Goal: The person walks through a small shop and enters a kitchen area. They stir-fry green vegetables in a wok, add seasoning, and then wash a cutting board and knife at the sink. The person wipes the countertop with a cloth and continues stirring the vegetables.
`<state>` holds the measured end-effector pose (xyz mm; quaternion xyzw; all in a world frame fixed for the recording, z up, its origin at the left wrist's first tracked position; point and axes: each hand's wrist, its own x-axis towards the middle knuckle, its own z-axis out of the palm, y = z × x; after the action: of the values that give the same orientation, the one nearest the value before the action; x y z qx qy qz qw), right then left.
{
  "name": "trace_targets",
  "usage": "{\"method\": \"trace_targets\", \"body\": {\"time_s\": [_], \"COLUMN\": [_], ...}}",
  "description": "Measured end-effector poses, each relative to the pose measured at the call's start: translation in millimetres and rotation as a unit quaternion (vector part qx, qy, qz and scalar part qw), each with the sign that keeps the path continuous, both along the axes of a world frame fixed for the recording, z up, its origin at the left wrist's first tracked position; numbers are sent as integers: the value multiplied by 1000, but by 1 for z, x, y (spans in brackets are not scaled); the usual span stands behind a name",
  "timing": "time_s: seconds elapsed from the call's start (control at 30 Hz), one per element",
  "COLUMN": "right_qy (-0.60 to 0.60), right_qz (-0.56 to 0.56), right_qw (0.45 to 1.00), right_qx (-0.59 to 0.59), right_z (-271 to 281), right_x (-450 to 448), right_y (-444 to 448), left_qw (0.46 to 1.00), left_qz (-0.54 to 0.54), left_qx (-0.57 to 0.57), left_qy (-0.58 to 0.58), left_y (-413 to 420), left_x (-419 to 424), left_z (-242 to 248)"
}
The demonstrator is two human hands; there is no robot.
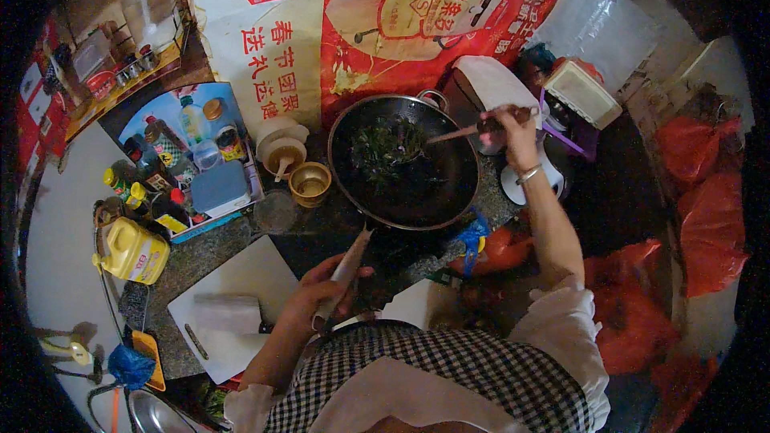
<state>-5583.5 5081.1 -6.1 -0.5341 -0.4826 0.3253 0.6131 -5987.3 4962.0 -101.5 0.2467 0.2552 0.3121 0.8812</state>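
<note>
A dark wok (pixel 445 192) with a steel rim and a loop handle at its far side stands before me. Leafy greens (pixel 388 147) lie in its middle and left part. My left hand (pixel 337 285) is closed around the wok's long handle (pixel 355 252), below the pan. At the upper right, my right hand (pixel 511 123) grips the handle end of a spatula (pixel 451 135), whose shaft slants down to the left over the wok. The spatula's far end is hard to make out among the greens. A bracelet sits on my right wrist.
Left of the wok are a brass-coloured bowl (pixel 310 183), a box of seasoning bottles (pixel 180 150) and a yellow oil jug (pixel 137 251). A cleaver (pixel 225 314) lies on a white cutting board (pixel 234 252). Red plastic bags (pixel 625 307) hang at the right.
</note>
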Motion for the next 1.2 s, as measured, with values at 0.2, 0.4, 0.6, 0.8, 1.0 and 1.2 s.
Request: {"method": "trace_targets", "body": {"time_s": [0.2,0.4,0.6,0.8,1.0,1.2], "right_qy": [-77,-162,-120,-92,-8,-39], "right_qz": [81,79,20,4,32,11], "right_qw": [994,981,992,994,998,998], "right_qx": [-10,-76,-43,-55,-48,-57], "right_z": [59,37,43,2,10,-1], "right_x": [-53,-56,-38,-20,-29,-10], "right_y": [19,29,31,26,7,-7], "left_qw": [999,1000,1000,999,1000,1000], "left_qz": [5,2,-3,-7,-8,-10], "left_qx": [13,18,28,32,23,18], "left_qy": [-36,-14,10,-18,-16,-19], "left_y": [1,1,1,3,3,4], "left_x": [2,1,2,2,2,2], "left_z": [-10,-9,-6,-8,-14,-11]}}
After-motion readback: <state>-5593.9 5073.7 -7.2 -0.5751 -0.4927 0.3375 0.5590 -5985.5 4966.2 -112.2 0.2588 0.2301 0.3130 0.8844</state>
